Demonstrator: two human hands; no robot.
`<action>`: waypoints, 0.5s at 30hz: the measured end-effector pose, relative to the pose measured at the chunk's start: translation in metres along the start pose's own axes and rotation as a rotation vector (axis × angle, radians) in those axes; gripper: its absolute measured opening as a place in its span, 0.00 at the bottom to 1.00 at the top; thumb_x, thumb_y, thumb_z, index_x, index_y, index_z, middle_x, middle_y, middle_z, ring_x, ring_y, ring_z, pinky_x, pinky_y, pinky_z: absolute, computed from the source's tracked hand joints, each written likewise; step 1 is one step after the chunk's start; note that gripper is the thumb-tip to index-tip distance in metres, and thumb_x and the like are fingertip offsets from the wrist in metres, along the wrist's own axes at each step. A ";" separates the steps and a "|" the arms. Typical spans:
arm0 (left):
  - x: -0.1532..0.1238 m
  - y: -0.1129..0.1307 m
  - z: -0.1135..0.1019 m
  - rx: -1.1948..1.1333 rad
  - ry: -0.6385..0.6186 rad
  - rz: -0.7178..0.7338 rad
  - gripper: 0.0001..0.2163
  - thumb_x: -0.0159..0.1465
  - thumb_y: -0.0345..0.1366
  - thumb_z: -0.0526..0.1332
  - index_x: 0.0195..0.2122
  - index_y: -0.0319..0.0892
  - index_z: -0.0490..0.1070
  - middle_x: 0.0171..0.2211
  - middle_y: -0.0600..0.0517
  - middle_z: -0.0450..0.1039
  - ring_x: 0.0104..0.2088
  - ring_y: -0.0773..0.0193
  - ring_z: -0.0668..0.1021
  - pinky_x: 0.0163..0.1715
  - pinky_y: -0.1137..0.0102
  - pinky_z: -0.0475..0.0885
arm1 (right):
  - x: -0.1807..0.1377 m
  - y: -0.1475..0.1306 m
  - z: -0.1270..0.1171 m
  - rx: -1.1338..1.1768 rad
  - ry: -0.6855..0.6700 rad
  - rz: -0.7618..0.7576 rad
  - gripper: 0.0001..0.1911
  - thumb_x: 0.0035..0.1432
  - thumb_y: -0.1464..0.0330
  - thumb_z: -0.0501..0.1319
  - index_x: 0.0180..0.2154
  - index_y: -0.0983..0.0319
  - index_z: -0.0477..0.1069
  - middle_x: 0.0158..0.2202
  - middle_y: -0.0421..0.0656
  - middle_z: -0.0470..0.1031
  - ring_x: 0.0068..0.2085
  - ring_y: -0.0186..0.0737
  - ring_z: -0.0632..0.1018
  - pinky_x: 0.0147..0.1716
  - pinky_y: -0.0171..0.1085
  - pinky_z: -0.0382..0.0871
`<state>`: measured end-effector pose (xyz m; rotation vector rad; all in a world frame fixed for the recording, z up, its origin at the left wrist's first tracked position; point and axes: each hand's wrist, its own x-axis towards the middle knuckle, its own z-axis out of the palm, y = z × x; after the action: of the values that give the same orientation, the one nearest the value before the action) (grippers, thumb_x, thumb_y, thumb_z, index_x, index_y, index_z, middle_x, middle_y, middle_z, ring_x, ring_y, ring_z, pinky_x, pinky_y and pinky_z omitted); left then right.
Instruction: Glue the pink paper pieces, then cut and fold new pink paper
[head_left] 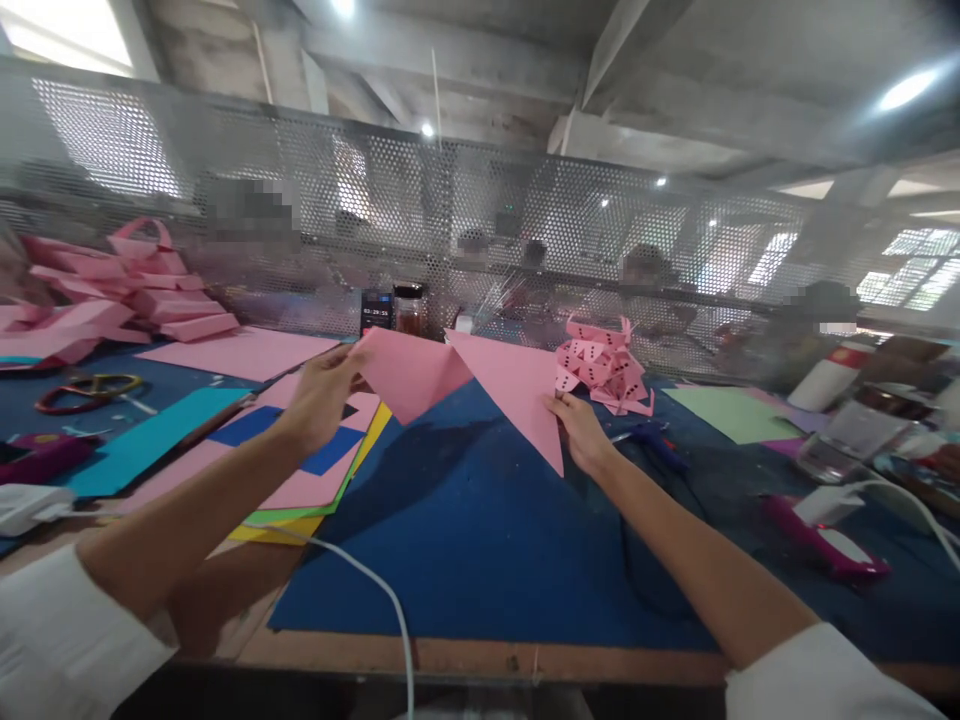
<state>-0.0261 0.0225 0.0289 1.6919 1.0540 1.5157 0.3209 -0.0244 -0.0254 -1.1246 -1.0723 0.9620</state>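
A folded pink paper sheet (480, 385) hangs in the air above a dark blue mat (465, 540). My left hand (326, 390) pinches its left end, fingers closed on the edge. At the lower right point of the sheet my right hand (577, 430) grips the paper between thumb and fingers. The sheet shows two triangular flaps with a crease near the middle. Just behind my right hand sits a pile of pink punched paper pieces (604, 375).
A stack of coloured sheets (315, 480) lies left of the mat, with scissors (86, 390) and pink folded boxes (142, 290) further left. A white cable (367, 585) crosses the front. A perforated metal screen (525, 240) backs the table. A pink tool (825, 540), bottles and a green sheet (724, 412) lie right.
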 end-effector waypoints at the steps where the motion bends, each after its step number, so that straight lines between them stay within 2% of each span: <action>1: 0.005 0.003 -0.007 0.008 0.047 0.020 0.27 0.65 0.56 0.58 0.48 0.33 0.74 0.38 0.47 0.79 0.35 0.62 0.78 0.41 0.64 0.74 | 0.000 0.000 0.000 0.003 -0.005 0.004 0.20 0.43 0.54 0.71 0.34 0.60 0.74 0.33 0.42 0.80 0.34 0.44 0.79 0.33 0.39 0.72; 4: 0.014 0.014 -0.029 0.079 0.231 0.109 0.25 0.67 0.50 0.58 0.52 0.31 0.71 0.42 0.49 0.77 0.38 0.64 0.76 0.45 0.67 0.72 | 0.001 0.000 0.000 0.008 -0.018 0.013 0.20 0.43 0.55 0.71 0.35 0.60 0.74 0.34 0.43 0.81 0.35 0.44 0.79 0.33 0.39 0.72; 7: 0.009 0.024 -0.049 0.211 0.374 0.188 0.23 0.65 0.48 0.62 0.52 0.33 0.72 0.44 0.54 0.76 0.44 0.64 0.73 0.52 0.68 0.67 | 0.001 -0.001 0.000 0.015 -0.023 0.012 0.21 0.43 0.55 0.71 0.35 0.60 0.74 0.34 0.43 0.80 0.35 0.44 0.79 0.33 0.39 0.72; 8: 0.004 0.026 -0.054 0.286 0.395 0.213 0.23 0.65 0.49 0.62 0.53 0.35 0.72 0.46 0.55 0.76 0.46 0.63 0.73 0.54 0.68 0.66 | 0.001 -0.001 0.000 0.018 -0.022 0.010 0.21 0.43 0.55 0.71 0.35 0.60 0.74 0.34 0.43 0.80 0.35 0.44 0.79 0.33 0.39 0.72; 10: -0.008 0.023 -0.062 0.605 0.459 0.308 0.22 0.68 0.49 0.58 0.57 0.41 0.70 0.50 0.57 0.75 0.50 0.61 0.75 0.56 0.67 0.66 | 0.000 -0.003 0.000 0.023 -0.021 0.005 0.20 0.43 0.55 0.71 0.35 0.60 0.74 0.34 0.43 0.80 0.36 0.44 0.79 0.34 0.39 0.72; 12: -0.021 0.014 -0.069 0.796 0.410 0.345 0.20 0.70 0.50 0.55 0.58 0.47 0.69 0.53 0.58 0.75 0.53 0.60 0.75 0.57 0.65 0.66 | 0.000 -0.004 0.000 0.027 -0.019 0.001 0.20 0.43 0.55 0.71 0.34 0.60 0.74 0.34 0.43 0.80 0.37 0.44 0.79 0.34 0.39 0.72; 15: -0.034 -0.011 -0.080 0.885 0.203 0.415 0.17 0.71 0.48 0.53 0.57 0.53 0.69 0.57 0.61 0.74 0.56 0.61 0.74 0.63 0.61 0.61 | 0.000 -0.005 0.000 0.035 -0.014 -0.003 0.18 0.44 0.56 0.71 0.34 0.60 0.74 0.34 0.42 0.80 0.38 0.44 0.79 0.36 0.39 0.72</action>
<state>-0.1071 -0.0064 0.0147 2.5077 1.7336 1.6027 0.3215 -0.0249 -0.0207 -1.0882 -1.0644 0.9839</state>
